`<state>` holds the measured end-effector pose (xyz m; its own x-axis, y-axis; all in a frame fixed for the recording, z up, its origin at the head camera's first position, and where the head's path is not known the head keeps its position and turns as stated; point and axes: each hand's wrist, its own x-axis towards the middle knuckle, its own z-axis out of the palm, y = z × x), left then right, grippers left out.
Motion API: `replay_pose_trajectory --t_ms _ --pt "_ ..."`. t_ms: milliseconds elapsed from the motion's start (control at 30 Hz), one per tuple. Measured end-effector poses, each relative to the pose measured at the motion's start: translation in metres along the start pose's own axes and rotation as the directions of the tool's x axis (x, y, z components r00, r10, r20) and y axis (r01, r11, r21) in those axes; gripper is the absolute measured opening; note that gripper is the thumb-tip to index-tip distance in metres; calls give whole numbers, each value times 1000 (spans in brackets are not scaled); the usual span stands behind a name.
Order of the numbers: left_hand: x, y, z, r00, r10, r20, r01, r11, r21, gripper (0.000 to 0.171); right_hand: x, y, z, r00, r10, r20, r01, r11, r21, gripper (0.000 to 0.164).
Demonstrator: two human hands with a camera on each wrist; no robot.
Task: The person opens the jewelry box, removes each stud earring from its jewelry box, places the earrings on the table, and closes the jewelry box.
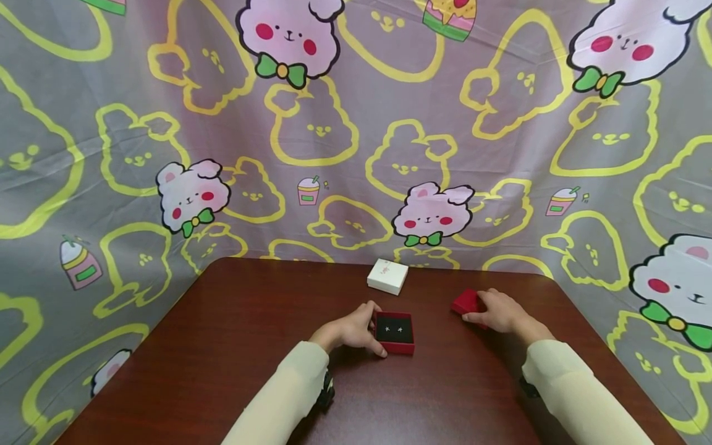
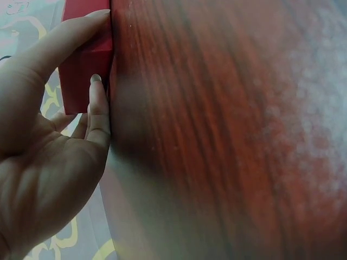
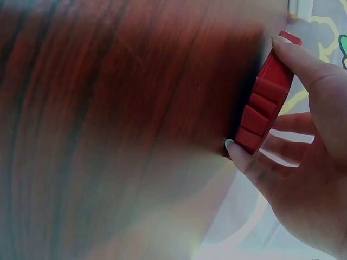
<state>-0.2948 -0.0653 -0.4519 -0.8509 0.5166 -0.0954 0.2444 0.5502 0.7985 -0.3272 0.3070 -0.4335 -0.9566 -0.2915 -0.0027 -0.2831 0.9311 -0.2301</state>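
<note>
A red open jewelry box base (image 1: 397,348) stands on the table with a black insert (image 1: 394,338) holding two small star-shaped earrings (image 1: 400,330). My left hand (image 1: 354,328) grips the base from its left side, thumb at the near corner and fingers toward the far one. In the left wrist view the thumb and little finger touch the red walls (image 2: 81,81). Off to the right, my right hand (image 1: 500,313) holds a red lid (image 1: 465,301) between thumb and fingers, close to the tabletop. A ribbon-like bow (image 3: 256,114) shows on the lid in the right wrist view.
A white square box (image 1: 387,276) with a small pink print sits at the back of the dark wooden table (image 1: 267,321). Behind and around the table hangs a grey cloth (image 1: 345,179) with cartoon figures.
</note>
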Motion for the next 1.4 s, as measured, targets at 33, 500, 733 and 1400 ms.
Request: replay_pose_trajectory --t_ms 33,500,733,1400 --pt "0 0 0 1000 0 1 0 1000 0 76 0 0 0 1000 1 2 -1 1000 0 85" --pt "1 -1 0 1000 -12 4 12 1000 -3 77 1 2 1 1000 0 1 0 1000 1 84" --pt "1 -1 1 1000 -9 4 9 1000 10 75 1 2 3 1000 16 5 -16 1000 -11 84" --pt "1 -2 0 1000 -13 10 13 1000 0 77 0 3 3 1000 14 23 -14 1000 -15 83"
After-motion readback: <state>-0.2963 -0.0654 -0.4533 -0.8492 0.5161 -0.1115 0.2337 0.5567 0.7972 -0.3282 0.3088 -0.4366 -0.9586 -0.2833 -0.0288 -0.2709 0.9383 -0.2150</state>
